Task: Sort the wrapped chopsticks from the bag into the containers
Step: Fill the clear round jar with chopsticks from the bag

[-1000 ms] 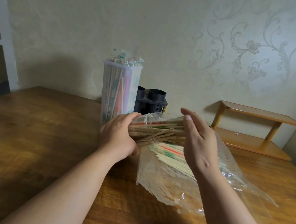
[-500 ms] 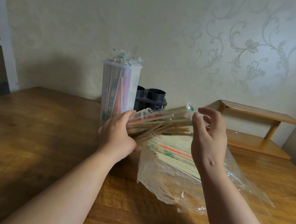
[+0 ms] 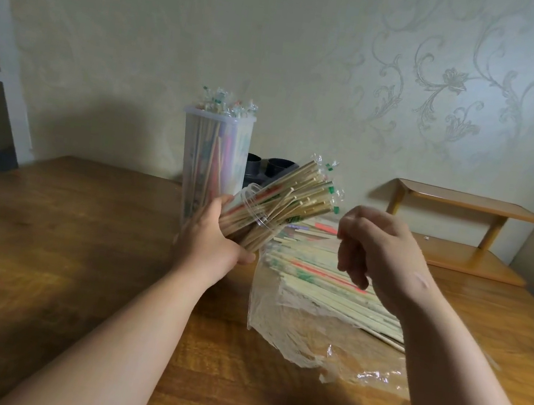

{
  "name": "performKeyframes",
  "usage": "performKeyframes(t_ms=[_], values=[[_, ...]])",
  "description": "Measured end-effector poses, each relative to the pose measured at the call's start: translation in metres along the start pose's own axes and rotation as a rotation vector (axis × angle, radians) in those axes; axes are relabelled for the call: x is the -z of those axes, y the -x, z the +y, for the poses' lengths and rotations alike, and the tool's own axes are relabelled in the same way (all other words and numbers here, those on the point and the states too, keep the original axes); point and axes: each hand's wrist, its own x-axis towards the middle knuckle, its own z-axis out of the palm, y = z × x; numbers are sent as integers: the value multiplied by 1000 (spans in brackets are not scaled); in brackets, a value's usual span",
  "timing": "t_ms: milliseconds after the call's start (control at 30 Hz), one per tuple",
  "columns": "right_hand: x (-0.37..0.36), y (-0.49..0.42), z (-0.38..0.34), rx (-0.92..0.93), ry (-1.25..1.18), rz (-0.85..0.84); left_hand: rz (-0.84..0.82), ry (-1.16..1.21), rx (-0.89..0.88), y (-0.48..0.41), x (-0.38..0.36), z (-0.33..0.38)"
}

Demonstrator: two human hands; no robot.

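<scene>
Status: sorting is in progress and not complete.

1. Filled container. A tall clear container (image 3: 213,159) stands upright on the worktop (image 3: 62,241) near the wall. It is packed with wrapped chopsticks, and their twisted wrapper ends rise above its rim. It appears to have no room for more.

2. Container in hand. The left hand (image 3: 214,243) holds a clear round cup (image 3: 254,216) above the worktop, with the mouth tilted up and to the right. Its fingers (image 3: 222,203) are wrapped round the cup body. A bundle of wrapped chopsticks (image 3: 305,192) fills the cup and fans out beyond its rim.

3. Free hand. The right hand (image 3: 384,254) hovers just right of the cup, above the bag. Its fingers (image 3: 352,272) hang loosely curled and appear to grasp nothing.

4. Remaining stock. The clear plastic bag (image 3: 288,330) lies open on the worktop under the right hand. A deep stack of wrapped chopsticks (image 3: 323,280) still lies inside it, so a large share is judged unsorted.

5. Further capacity. A black holder (image 3: 275,170) with round openings stands behind the cup, beside the tall container. Its contents cannot be seen.

Judgement: one container is full and one is close to full. The bag must still be emptied.
</scene>
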Motion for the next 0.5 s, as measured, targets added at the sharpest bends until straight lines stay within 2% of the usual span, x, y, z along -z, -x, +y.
performKeyframes(t_ms=[100,167,233,500], values=[[4,6,-6,-128,34,-297,0,-35,-6,1,0,1],[5,9,-8,-234,153,-475,1,-57,-19,2,1,2],[5,10,-9,-288,301,-580,-1,-63,-20,3,2,2],[-2,9,-2,-383,543,-608,-3,-70,-36,5,3,2]])
